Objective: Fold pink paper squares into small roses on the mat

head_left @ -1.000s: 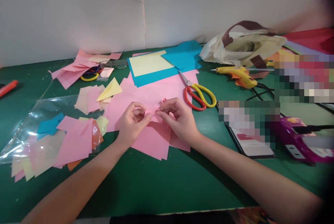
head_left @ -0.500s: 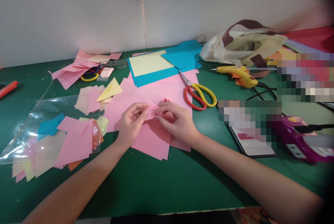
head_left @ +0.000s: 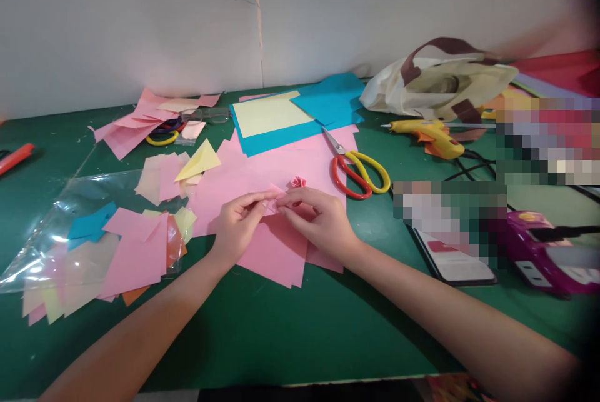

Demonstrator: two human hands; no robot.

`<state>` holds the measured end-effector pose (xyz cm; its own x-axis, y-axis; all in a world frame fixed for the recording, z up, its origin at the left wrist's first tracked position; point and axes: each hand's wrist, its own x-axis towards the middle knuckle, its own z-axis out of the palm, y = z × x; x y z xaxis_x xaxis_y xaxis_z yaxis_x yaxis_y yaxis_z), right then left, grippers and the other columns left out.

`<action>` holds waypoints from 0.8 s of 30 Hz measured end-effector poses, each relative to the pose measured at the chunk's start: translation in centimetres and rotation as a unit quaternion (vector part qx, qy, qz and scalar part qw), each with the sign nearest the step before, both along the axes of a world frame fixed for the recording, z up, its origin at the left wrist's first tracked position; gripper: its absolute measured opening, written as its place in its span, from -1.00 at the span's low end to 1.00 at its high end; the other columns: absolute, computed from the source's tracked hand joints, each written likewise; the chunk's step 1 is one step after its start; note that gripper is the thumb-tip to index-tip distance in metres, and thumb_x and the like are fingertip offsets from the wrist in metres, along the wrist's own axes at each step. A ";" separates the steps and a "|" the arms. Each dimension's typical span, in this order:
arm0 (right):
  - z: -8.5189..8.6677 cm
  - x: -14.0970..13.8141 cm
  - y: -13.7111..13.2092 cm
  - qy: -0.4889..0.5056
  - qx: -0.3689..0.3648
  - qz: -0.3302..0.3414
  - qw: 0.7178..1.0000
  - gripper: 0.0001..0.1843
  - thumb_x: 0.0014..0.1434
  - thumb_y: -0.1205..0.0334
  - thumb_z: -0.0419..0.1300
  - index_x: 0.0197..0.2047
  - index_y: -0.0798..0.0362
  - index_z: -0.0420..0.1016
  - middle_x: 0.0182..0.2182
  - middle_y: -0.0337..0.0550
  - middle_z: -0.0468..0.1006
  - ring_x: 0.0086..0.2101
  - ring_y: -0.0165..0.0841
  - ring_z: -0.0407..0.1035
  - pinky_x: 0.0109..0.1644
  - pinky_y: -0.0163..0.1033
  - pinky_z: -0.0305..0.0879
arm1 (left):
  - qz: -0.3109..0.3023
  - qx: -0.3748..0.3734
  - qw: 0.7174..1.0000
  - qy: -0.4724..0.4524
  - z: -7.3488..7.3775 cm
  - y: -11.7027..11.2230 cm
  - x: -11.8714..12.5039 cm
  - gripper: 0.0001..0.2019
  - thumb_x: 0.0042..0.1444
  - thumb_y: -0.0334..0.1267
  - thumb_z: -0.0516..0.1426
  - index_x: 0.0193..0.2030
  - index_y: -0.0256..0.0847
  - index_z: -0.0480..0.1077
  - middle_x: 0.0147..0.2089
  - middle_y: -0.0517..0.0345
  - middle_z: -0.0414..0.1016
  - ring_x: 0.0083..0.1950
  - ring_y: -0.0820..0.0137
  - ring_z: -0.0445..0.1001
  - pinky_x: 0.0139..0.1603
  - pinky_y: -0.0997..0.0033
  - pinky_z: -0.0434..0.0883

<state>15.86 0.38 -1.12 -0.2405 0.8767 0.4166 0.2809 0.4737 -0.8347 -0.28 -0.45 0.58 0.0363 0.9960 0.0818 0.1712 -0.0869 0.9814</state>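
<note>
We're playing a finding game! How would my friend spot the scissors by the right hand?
On the green table, find the large pink paper in the middle. Across its right edge, just beyond the right hand, lie the scissors. One handle loop is red, the other yellow, unlike the plain pink paper beside them.

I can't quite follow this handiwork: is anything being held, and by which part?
A small pink paper piece: the left hand pinches its left side, the right hand its right; the exact grip points are partly hidden.
</note>
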 end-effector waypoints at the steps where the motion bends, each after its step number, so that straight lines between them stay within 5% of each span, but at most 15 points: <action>1: 0.0 0.0 0.0 -0.001 0.005 0.003 1.000 -0.85 0.08 0.38 0.16 -0.31 -0.04 0.51 -0.30 -0.18 0.61 -0.24 -0.32 0.49 -0.09 -0.10 0.43 | 0.003 -0.002 1.000 -0.003 0.0 0.0 0.0 -0.84 0.07 -0.36 0.12 -0.26 -0.18 0.54 -0.16 0.10 0.62 -0.07 0.31 0.55 -0.03 0.30 0.50; 8: 0.0 0.0 0.1 -0.009 0.008 -0.004 1.000 -0.74 0.02 0.45 0.11 -0.26 -0.03 0.51 -0.29 -0.18 0.60 -0.26 -0.32 0.47 -0.16 -0.13 0.42 | 0.012 -0.024 1.000 -0.011 -0.2 0.1 -0.1 -0.83 0.08 -0.30 0.14 -0.23 -0.17 0.55 -0.11 0.05 0.60 -0.02 0.26 0.53 -0.02 0.25 0.50; 24: 0.2 0.0 0.0 0.063 -0.096 -0.002 0.993 -0.95 0.08 0.28 0.18 -0.34 0.05 0.45 -0.46 -0.20 0.50 -0.42 -0.39 0.40 -0.29 -0.21 0.38 | -0.004 0.001 1.000 0.002 -0.2 -0.3 0.1 -0.82 -0.05 -0.30 0.26 -0.24 -0.16 0.56 -0.19 0.09 0.63 -0.14 0.27 0.59 -0.06 0.24 0.55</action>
